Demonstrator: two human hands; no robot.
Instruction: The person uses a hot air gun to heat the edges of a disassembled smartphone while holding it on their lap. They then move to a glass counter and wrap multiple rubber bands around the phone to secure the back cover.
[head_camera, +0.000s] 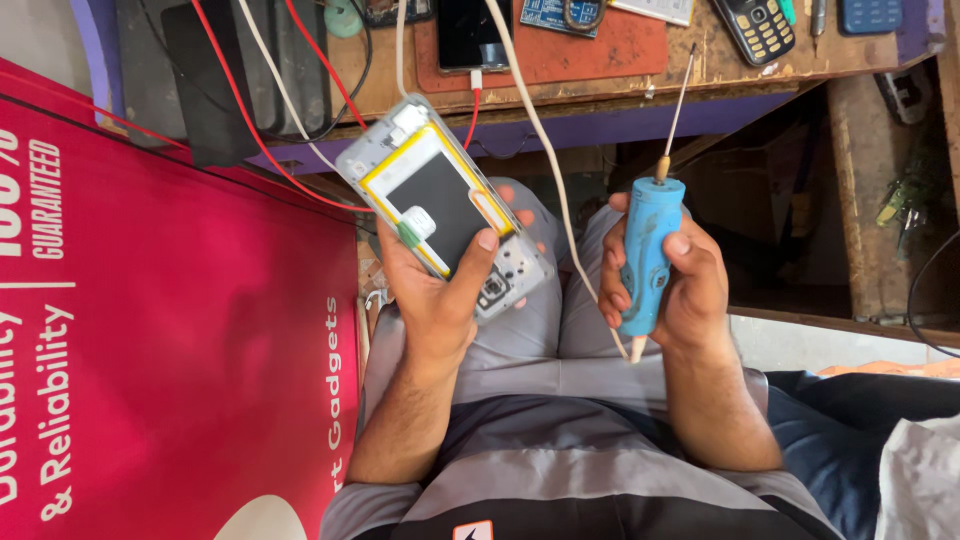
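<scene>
Opened white smartphone (447, 207) with its back cover off, dark battery edged in yellow exposed, lies at frame centre, clasped in the left hand (440, 290). Right hand (680, 285), centre right, is closed around a blue cylindrical soldering tool (647, 255) with thin metal tip pointing up.

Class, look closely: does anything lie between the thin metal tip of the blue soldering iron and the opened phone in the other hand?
Nothing solid blocks it: only a white cable hangs between the blue soldering iron and the opened phone.
</scene>
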